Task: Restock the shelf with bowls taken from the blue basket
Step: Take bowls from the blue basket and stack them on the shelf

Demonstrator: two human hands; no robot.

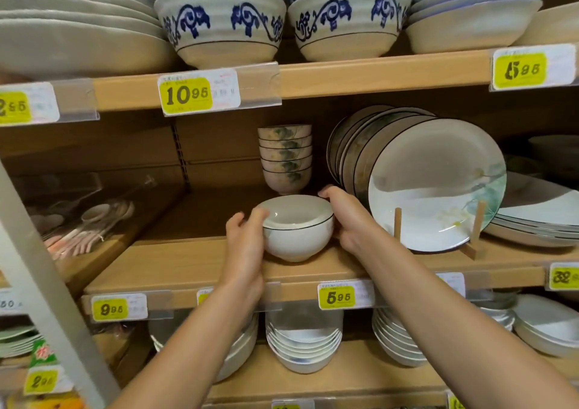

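A white bowl (297, 230) with a thin dark rim line stands upright on the middle wooden shelf (194, 267), near its front edge. My left hand (246, 245) grips its left side, thumb at the rim. My right hand (347, 217) cups its right side with curled fingers. Behind the bowl rises a stack of several small bowls with green leaf print (285, 158). The blue basket is out of view.
Plates with dark rims (435, 183) lean in a wooden rack just right of the bowl. A clear box of spoons (84, 217) sits at the left. Large blue-patterned bowls (221, 20) fill the shelf above; stacked white bowls (304, 346) stand below.
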